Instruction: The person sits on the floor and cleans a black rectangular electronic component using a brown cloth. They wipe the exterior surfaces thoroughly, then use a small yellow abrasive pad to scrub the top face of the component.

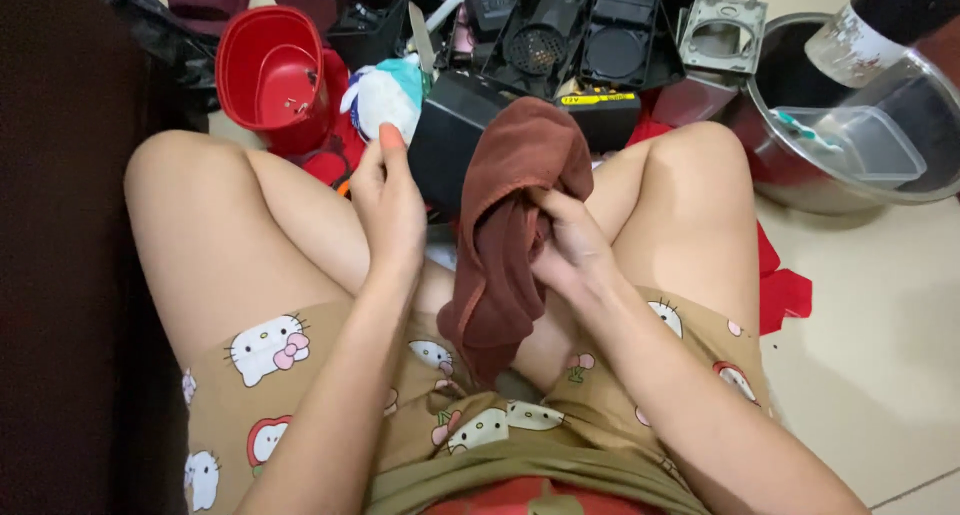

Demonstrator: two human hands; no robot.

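Note:
I sit on the floor with my knees apart. My right hand (572, 250) grips a brown cloth (512, 210) that drapes over a black box-shaped appliance part (450, 135) and hangs down between my legs. My left hand (388, 205) holds the left side of that black part, thumb up against it. Whether its fingers wrap behind the part is hidden.
Ahead lie a red plastic tub (268, 70), a white and teal soft item (385, 95), several black appliance pieces (560, 30) and a grey metal bracket (722, 35). A steel bowl (800, 165) at right holds a clear plastic container (865, 145). Red cloth (785, 295) lies by my right thigh.

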